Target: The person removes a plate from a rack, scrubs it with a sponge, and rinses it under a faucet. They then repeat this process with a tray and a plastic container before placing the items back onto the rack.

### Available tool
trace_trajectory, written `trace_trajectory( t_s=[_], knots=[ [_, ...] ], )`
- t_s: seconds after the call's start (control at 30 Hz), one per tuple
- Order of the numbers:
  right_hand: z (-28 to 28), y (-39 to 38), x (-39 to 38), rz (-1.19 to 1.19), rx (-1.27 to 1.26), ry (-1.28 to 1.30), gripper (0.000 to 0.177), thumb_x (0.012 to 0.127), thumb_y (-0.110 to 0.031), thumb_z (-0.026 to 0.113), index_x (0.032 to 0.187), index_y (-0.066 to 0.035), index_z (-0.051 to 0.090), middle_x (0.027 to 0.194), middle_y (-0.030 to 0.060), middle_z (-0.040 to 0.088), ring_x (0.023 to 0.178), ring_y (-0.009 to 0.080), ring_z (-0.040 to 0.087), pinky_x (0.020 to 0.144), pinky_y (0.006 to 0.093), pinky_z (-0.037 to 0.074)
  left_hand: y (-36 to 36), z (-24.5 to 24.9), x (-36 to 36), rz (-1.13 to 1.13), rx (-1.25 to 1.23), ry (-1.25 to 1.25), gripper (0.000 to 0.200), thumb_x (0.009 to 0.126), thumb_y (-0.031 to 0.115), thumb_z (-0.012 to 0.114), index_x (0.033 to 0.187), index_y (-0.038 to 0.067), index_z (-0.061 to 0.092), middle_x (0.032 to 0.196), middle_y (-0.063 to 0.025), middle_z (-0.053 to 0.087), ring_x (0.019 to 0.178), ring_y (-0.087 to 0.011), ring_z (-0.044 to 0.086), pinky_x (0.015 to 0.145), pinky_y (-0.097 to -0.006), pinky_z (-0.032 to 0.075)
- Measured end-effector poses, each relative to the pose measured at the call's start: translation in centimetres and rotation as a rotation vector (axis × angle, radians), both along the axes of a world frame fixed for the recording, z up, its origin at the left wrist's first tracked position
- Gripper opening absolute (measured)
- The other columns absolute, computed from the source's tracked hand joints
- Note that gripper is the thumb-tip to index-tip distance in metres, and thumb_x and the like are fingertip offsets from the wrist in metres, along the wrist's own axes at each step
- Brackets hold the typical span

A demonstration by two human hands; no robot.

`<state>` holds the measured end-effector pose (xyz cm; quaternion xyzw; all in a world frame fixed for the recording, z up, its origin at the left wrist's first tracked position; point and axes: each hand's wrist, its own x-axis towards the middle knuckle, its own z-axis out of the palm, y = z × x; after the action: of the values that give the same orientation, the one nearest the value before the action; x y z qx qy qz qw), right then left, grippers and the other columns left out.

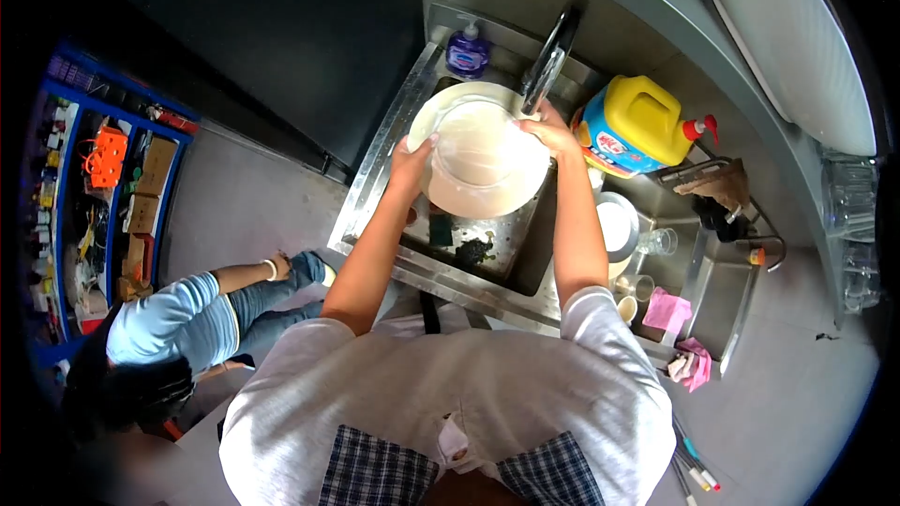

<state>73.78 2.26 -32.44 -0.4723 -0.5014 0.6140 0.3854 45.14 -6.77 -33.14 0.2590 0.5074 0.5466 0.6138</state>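
A large cream plate (480,195) is held by its rim between my two hands, over the left sink basin (534,253). My left hand (411,167) grips its left edge, thumb on the upper face. On the opposite edge my right hand (551,131) is closed around the rim. The chrome faucet (550,56) reaches down close to the plate's upper right. Below the plate, a dark green scouring pad (440,230) and a clump of dark scraps (474,250) lie in the basin.
A purple soap bottle (467,51) stands behind the basin. A yellow detergent jug (633,126) is near my right hand. White dishes (616,227), glasses (659,242) and pink cloths (667,310) sit to the right. Another person (178,319) is at left, near blue shelving (117,215).
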Motion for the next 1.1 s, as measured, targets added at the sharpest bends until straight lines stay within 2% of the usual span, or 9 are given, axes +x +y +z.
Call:
trace_trajectory(
  t_s=[0.27,0.4,0.43,0.6,0.73,0.77,0.9,1.0,1.1],
  knots=[
    [-0.3,-3.7,-1.1,-0.120,-0.030,0.109,0.090,0.067,0.000,0.075,0.141,0.006,0.025,0.104,0.0155,0.061,0.085,0.0181,0.063,0.073,0.0291,0.053,-1.7,-0.1,-0.4,-0.040,-0.078,-0.028,0.037,0.085,0.017,0.069,0.115,0.000,0.056,0.103,-0.0118,0.065,0.088,-0.0197,0.063,0.077,-0.0328,0.052],
    [-1.3,-7.0,-0.6,-0.298,-0.041,0.043,0.075,0.066,-0.001,0.076,0.131,0.006,0.039,0.101,0.0154,0.063,0.085,0.0183,0.063,0.075,0.0288,0.052,-2.0,-2.6,0.0,-0.112,-0.101,0.001,0.036,0.082,0.017,0.070,0.112,-0.001,0.058,0.100,-0.0118,0.065,0.087,-0.0186,0.063,0.074,-0.0316,0.051],
    [-1.8,-8.1,-0.3,-0.370,-0.082,0.020,0.062,0.067,-0.002,0.076,0.122,0.006,0.048,0.099,0.0131,0.064,0.084,0.0183,0.064,0.075,0.0287,0.052,-2.0,-3.2,0.1,-0.143,-0.110,0.048,0.036,0.082,0.016,0.070,0.111,-0.001,0.058,0.099,-0.0115,0.066,0.086,-0.0185,0.063,0.074,-0.0314,0.050],
    [-4.1,-11.9,1.1,-0.363,-0.167,0.182,0.034,0.072,0.000,0.073,0.104,0.003,0.062,0.093,0.0085,0.067,0.081,0.0171,0.064,0.075,0.0296,0.052,-1.2,-9.1,1.8,-0.202,-0.126,0.297,0.046,0.078,0.022,0.073,0.114,-0.002,0.057,0.099,-0.0120,0.066,0.088,-0.0200,0.063,0.078,-0.0317,0.050],
    [-2.9,-13.7,0.3,-0.384,-0.185,0.217,0.028,0.072,0.004,0.071,0.100,0.004,0.065,0.093,0.0081,0.068,0.080,0.0163,0.064,0.075,0.0294,0.051,0.3,-14.1,3.7,-0.139,-0.284,0.611,0.074,0.075,0.048,0.069,0.121,-0.008,0.053,0.114,-0.0245,0.061,0.107,-0.0334,0.059,0.091,-0.0381,0.045],
    [-2.5,-13.6,0.2,-0.383,-0.170,0.195,0.028,0.072,0.004,0.071,0.099,0.004,0.065,0.092,0.0081,0.068,0.080,0.0163,0.064,0.075,0.0294,0.051,0.5,-14.8,3.9,-0.224,-0.272,0.584,0.086,0.075,0.061,0.059,0.124,-0.009,0.050,0.119,-0.0288,0.056,0.114,-0.0377,0.054,0.096,-0.0408,0.042],
    [-1.2,-12.1,-0.7,-0.408,-0.127,0.055,0.025,0.072,0.005,0.070,0.097,0.004,0.066,0.090,0.0083,0.068,0.079,0.0157,0.063,0.073,0.0294,0.050,1.3,-14.7,6.1,-0.178,-0.380,0.508,0.082,0.080,0.064,0.046,0.123,-0.005,0.053,0.122,-0.0285,0.055,0.115,-0.0378,0.054,0.097,-0.0425,0.039],
    [0.6,-11.2,-2.1,-0.451,-0.114,-0.039,0.023,0.073,0.004,0.069,0.096,0.004,0.065,0.089,0.0088,0.068,0.078,0.0159,0.063,0.071,0.0298,0.050,3.6,-21.9,7.8,-0.211,-0.487,0.404,0.066,0.089,0.053,0.039,0.113,-0.006,0.058,0.120,-0.0269,0.057,0.110,-0.0397,0.056,0.092,-0.0439,0.044],
    [0.4,-9.9,-3.4,-0.470,-0.058,-0.027,0.023,0.075,0.004,0.068,0.097,0.004,0.064,0.089,0.0085,0.068,0.077,0.0156,0.062,0.072,0.0292,0.049,3.0,-20.7,8.9,-0.241,-0.596,0.371,0.059,0.092,0.046,0.035,0.123,0.000,0.053,0.120,-0.0240,0.057,0.109,-0.0352,0.057,0.090,-0.0442,0.046]
  ],
)
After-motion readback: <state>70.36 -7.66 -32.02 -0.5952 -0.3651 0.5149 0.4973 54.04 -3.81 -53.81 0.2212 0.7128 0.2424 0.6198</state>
